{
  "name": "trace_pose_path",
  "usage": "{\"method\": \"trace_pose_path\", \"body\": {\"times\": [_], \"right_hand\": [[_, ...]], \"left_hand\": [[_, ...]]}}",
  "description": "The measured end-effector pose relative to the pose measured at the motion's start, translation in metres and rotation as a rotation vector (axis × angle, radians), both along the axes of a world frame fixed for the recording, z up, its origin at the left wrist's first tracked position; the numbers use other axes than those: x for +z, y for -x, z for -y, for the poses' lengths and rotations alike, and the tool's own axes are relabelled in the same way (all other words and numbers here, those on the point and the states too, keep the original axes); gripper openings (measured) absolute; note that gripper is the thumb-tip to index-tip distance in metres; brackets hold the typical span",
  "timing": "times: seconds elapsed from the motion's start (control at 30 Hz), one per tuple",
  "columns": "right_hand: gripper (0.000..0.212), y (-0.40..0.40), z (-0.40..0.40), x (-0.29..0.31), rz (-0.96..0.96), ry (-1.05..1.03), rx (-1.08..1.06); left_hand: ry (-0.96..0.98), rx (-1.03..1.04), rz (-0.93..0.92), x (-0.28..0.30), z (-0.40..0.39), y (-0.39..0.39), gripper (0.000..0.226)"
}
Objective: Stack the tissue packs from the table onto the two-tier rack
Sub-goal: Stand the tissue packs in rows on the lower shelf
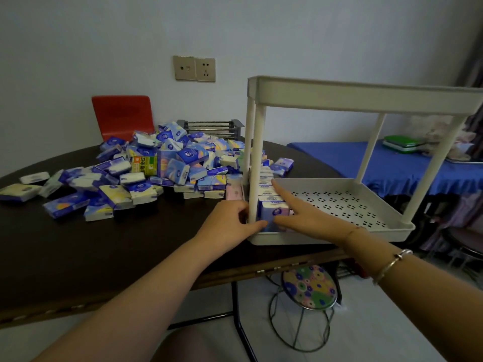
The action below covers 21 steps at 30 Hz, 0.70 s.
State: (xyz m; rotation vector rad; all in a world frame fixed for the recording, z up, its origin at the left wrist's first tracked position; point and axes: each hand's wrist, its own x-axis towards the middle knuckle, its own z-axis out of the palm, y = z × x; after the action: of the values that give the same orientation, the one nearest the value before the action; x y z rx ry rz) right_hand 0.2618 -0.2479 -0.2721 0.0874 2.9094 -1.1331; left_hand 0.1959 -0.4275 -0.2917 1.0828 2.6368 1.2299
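Observation:
A white two-tier rack (366,96) stands at the right end of the dark table (78,252). Along the left side of its perforated lower tray (347,202) runs a row of upright tissue packs (268,190). My left hand (230,219) reaches around the rack's front left post and grips the nearest blue pack (271,212) with its thumb on the pack's front. My right hand (298,211) lies inside the lower tray with straight fingers pressed against the right side of the row. A big heap of loose tissue packs (167,163) covers the table's middle and left.
A red chair back (122,116) and a metal rack (211,128) stand behind the heap. A blue-covered surface (352,158) with green boxes (401,143) is beyond the rack. A floral stool (309,287) sits under the table's edge. The rack's upper tier shows nothing on it.

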Motion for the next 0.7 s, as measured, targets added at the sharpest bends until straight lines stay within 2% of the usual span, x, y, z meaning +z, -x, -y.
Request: {"method": "trace_pose_path", "body": {"times": [0.17, 0.2, 0.27, 0.33, 0.47, 0.6, 0.7], "right_hand": [[0.091, -0.001, -0.006, -0.004, 0.033, 0.138, -0.057], [0.087, 0.000, -0.008, -0.005, 0.053, 0.105, -0.068], [0.064, 0.000, -0.010, -0.007, 0.083, 0.025, -0.067], [0.047, 0.002, -0.008, -0.008, 0.121, -0.008, -0.059], [0.062, 0.008, -0.002, -0.015, 0.107, -0.083, -0.025], [0.066, 0.009, -0.002, -0.016, 0.130, -0.101, -0.007], [0.082, 0.010, -0.005, -0.019, 0.143, -0.181, -0.028]], "left_hand": [[-0.034, 0.079, 0.022, -0.003, -0.009, 0.000, 0.075], [-0.041, 0.093, 0.035, -0.002, -0.011, 0.000, 0.081], [-0.047, 0.050, 0.098, 0.000, -0.016, 0.002, 0.089], [-0.054, -0.023, 0.170, 0.001, -0.020, 0.000, 0.081], [-0.105, -0.042, 0.196, 0.002, -0.023, -0.002, 0.065], [-0.083, -0.079, 0.220, 0.003, -0.020, 0.001, 0.063], [-0.063, -0.086, 0.248, 0.004, -0.020, 0.002, 0.066]]}}
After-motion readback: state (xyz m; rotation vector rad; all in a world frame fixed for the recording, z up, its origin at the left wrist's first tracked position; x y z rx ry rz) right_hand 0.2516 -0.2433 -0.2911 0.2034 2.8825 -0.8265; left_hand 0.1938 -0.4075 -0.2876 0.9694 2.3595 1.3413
